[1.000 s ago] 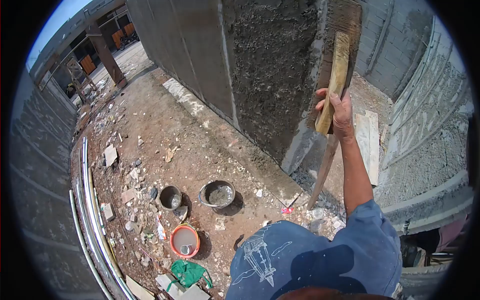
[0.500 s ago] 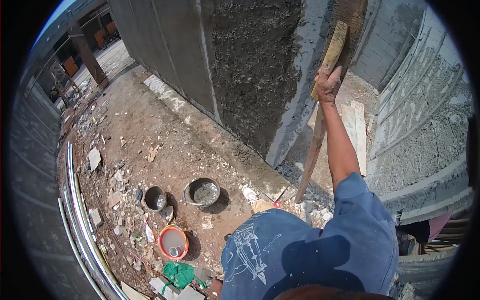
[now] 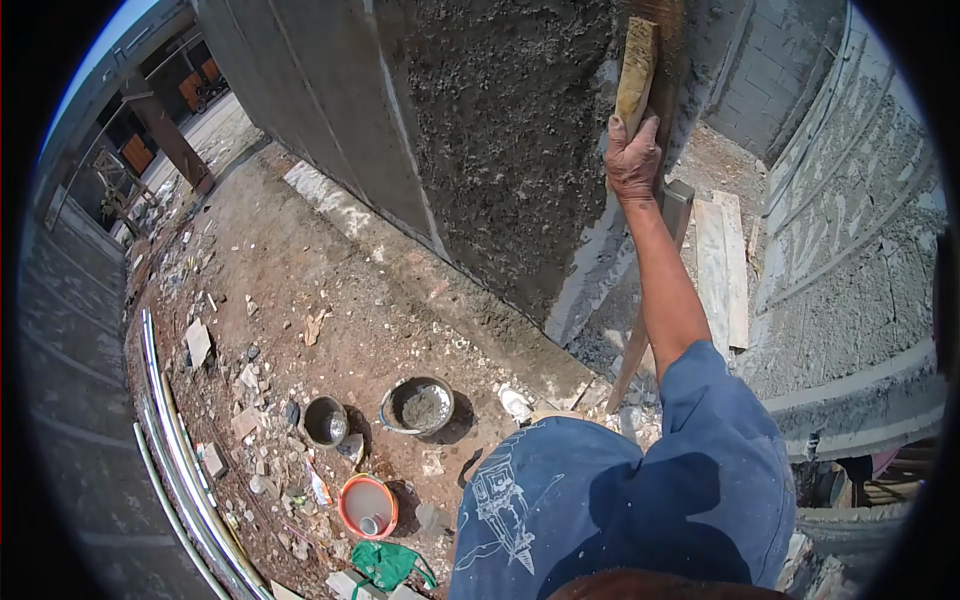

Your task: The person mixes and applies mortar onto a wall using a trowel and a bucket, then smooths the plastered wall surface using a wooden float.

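your right hand (image 3: 633, 155) has its fingers wrapped around the wooden float (image 3: 636, 75) at the wall's (image 3: 500, 130) corner edge, rough mortar there still largely unsmoothed; left hand unseen.

On the ground below me: a mortar pan (image 3: 419, 405) at 6 o'clock, a grey bucket (image 3: 325, 420) just beside it at 9 o'clock, an orange bucket (image 3: 367, 506) near 7 o'clock. Planks (image 3: 722, 270) lie at 3 o'clock.

Rough wet mortar and worn wood

The wooden float (image 3: 636, 72) in the right hand (image 3: 633, 158) looks matt and weathered; the mortar wall (image 3: 510, 140) beside it is coarse, dark and lumpy.
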A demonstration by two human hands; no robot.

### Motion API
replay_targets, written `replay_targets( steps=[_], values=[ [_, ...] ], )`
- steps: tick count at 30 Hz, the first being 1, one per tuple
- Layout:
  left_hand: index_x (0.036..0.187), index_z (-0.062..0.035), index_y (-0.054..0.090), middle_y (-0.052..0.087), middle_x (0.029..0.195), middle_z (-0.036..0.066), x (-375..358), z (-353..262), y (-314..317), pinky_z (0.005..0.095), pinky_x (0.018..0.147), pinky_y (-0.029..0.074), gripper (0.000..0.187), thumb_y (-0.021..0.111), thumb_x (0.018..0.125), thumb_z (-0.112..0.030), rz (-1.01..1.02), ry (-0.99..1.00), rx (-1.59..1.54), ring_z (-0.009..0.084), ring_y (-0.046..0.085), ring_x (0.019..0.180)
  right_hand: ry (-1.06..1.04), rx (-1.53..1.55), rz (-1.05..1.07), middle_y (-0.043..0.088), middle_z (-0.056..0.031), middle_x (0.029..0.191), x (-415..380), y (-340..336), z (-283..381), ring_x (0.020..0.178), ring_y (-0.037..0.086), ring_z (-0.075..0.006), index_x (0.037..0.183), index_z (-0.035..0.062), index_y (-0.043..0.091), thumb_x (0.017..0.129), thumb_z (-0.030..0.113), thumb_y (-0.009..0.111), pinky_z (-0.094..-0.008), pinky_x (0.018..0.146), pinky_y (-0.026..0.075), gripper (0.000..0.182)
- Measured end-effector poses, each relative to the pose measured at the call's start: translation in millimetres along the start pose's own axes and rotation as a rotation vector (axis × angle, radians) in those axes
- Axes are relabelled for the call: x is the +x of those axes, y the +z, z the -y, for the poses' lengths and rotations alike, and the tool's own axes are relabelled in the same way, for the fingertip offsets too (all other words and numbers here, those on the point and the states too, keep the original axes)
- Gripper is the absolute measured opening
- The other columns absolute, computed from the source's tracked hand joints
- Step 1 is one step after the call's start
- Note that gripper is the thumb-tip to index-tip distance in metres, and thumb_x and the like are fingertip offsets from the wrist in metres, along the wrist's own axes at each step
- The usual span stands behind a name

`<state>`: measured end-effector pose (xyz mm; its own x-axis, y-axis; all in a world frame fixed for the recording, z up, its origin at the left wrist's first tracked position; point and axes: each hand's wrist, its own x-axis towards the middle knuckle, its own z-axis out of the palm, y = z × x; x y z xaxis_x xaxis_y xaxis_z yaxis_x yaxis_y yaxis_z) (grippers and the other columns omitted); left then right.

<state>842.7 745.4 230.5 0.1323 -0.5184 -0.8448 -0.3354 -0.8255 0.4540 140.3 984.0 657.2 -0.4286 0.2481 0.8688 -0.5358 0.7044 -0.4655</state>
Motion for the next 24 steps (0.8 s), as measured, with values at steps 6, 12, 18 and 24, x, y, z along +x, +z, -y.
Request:
replay_targets(
  steps=[6,12,18,24],
  values=[
    [0.068,-0.0045,0.05,0.052,0.059,0.006,2.0,12.1,3.2,0.0369,0.043,0.039,0.035,0.064,0.088,-0.029,0.0,-0.027,0.011,0.02,0.051,0.048,-0.052,-0.031,0.166,0.067,-0.0316,0.088,60.7,24.4,35.1,0.09,0.064,-0.0515,0.123,0.0012,0.045,0.096,0.044,0.059,-0.0546,0.07,0.052,0.052],
    [0.065,-0.0055,0.049,0.051,0.058,0.006,23.0,33.9,-5.7,0.0369,0.041,0.037,0.038,0.064,0.089,-0.031,-0.006,-0.041,-0.01,0.02,0.05,0.046,-0.074,-0.138,0.382,0.067,-0.0306,0.09,41.3,-22.0,15.1,0.089,0.065,-0.0507,0.117,0.003,0.05,0.097,0.046,0.058,-0.0553,0.073,0.052,0.048],
    [0.063,-0.0065,0.048,0.05,0.057,0.006,66.6,64.7,-7.7,0.037,0.039,0.036,0.041,0.064,0.09,-0.033,-0.015,-0.049,-0.006,0.0201,0.048,0.044,-0.007,-0.113,0.246,0.067,-0.0324,0.093,114.1,23.4,61.3,0.093,0.064,-0.052,0.113,0.003,0.048,0.097,0.049,0.055,-0.0559,0.078,0.051,0.049],
    [0.067,-0.0068,0.048,0.045,0.052,0.005,39.2,44.5,33.7,0.0336,0.036,0.035,0.044,0.062,0.091,-0.04,0.025,-0.021,-0.026,0.0189,0.043,0.039,-0.086,-0.392,0.644,0.066,-0.0348,0.098,88.8,35.9,50.7,0.098,0.062,-0.0542,0.115,0.0056,0.047,0.097,0.053,0.051,-0.0588,0.086,0.048,0.051]
  ],
)
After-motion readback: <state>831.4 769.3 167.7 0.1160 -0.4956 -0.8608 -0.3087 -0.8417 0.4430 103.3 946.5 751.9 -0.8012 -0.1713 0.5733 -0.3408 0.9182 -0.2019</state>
